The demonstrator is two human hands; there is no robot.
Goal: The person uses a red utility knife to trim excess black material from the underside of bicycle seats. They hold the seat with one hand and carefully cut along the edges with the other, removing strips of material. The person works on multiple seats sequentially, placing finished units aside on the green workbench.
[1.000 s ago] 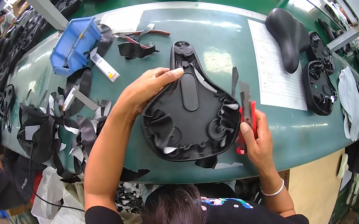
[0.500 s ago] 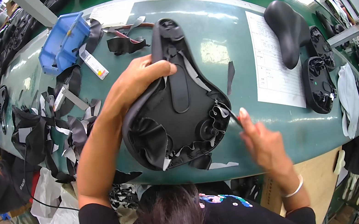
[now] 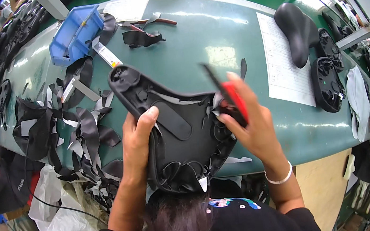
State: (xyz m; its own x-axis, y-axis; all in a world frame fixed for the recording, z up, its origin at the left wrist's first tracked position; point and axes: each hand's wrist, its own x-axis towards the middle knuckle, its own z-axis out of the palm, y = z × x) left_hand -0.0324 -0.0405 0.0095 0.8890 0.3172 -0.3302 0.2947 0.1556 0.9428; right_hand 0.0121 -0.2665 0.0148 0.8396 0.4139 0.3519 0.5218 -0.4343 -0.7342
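An upside-down black bicycle saddle (image 3: pixel 171 117) is tilted toward me, its narrow nose up at the left and its hollow underside showing. My left hand (image 3: pixel 138 137) grips its left side, the thumb pressed over the inner edge. Loose black cover material (image 3: pixel 179 171) is gathered in folds around the wide rear end. At the saddle's right edge, my right hand (image 3: pixel 253 124) is closed round a red-handled knife (image 3: pixel 235 98). The knife's dark blade points up and is blurred by motion. My right thumb is close to the folded cover edge there.
Black and grey offcuts (image 3: pixel 86 130) lie heaped at the left. Beyond them is a blue bin (image 3: pixel 75 36). At the right, a finished black saddle (image 3: pixel 297 34) stands by a printed sheet (image 3: pixel 282 62), with upturned saddles (image 3: pixel 328 84) beside it. Other people work at both sides.
The saddle has turned, its nose swinging left and nearer to me. My left hand has moved lower along its side. My right hand has come up and left, the blade now upright above the rim.
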